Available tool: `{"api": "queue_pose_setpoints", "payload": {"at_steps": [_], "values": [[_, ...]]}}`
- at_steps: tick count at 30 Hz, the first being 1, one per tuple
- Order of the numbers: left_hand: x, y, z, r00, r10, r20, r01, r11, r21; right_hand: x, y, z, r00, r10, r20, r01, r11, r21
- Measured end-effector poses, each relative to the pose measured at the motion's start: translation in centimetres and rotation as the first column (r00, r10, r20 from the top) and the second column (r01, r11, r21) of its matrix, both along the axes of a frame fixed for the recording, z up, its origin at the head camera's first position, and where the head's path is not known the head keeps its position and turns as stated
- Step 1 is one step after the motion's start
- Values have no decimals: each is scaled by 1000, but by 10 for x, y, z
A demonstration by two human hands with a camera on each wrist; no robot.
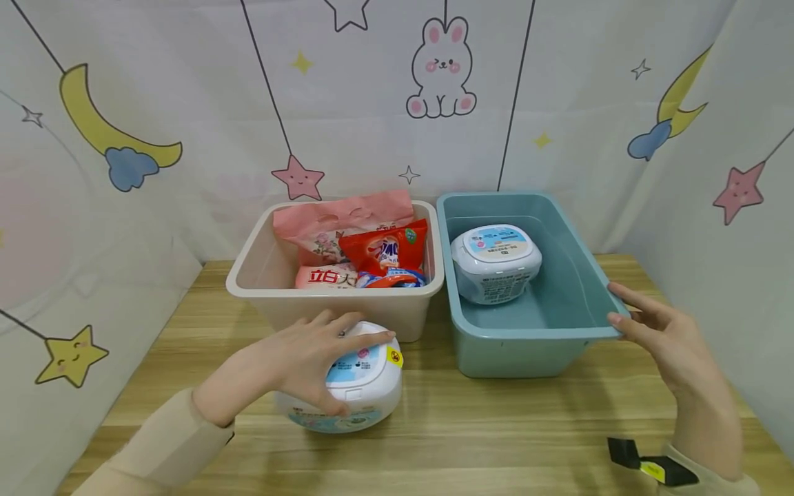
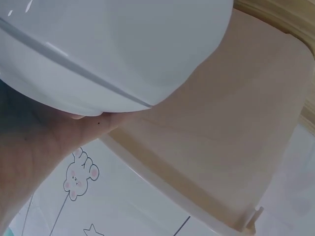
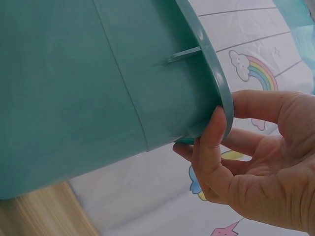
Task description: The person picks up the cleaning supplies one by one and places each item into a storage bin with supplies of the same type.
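Observation:
My left hand (image 1: 310,358) grips a white plastic tub with a lid (image 1: 373,386) from above, fingers spread over the lid and thumb down its front side. The tub has a blue label and a yellow sticker, and is in front of the beige bin (image 1: 360,306). In the left wrist view the tub (image 2: 113,44) fills the top and hides most of the fingers. My right hand (image 1: 666,337) pinches the front right rim of a teal bin (image 1: 527,351), thumb and fingers on either side of it. A similar white tub (image 1: 499,265) sits inside that bin, at its left.
The beige bin holds a pink bag (image 1: 347,220), a red packet (image 1: 391,251) and other packets. Both bins stand side by side on a wooden table (image 1: 484,434). A printed white curtain (image 1: 372,110) closes off the back and sides.

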State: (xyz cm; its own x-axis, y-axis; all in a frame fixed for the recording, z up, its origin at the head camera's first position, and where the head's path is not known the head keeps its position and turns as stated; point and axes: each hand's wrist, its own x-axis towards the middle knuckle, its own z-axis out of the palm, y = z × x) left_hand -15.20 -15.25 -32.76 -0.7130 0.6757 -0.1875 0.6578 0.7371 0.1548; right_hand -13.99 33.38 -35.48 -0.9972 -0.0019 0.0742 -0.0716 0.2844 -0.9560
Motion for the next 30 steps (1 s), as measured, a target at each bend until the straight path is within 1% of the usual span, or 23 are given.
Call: {"api": "queue_pose_setpoints", "payload": {"at_steps": [6, 12, 17, 19, 23, 28, 30], "values": [[-1, 7, 7, 1000, -7, 5, 7, 999, -34, 0, 0, -1, 1000, 10, -18, -10, 1000, 2], [0, 15, 15, 999, -34, -3, 34, 999, -41, -1, 1, -2, 1000, 10, -9, -10, 1000, 6], [1, 19, 18, 998, -57, 1, 57, 997, -44, 0, 1, -5, 999, 28, -18, -28, 999, -33], [2, 21, 19, 998, -64, 2, 64, 997, -44, 0, 1, -6, 999, 36, -23, -38, 997, -62], [1, 25, 23, 997, -71, 14, 72, 996, -52, 0, 1, -7, 999, 40, -28, -42, 996, -82], [-1, 29, 30, 997, -75, 25, 76, 995, -56, -1, 1, -6, 999, 32, -19, -33, 998, -50], [-1, 31, 33, 996, -87, 15, 88, 995, -52, -1, 1, -5, 999, 31, -18, -31, 999, -39]]}}
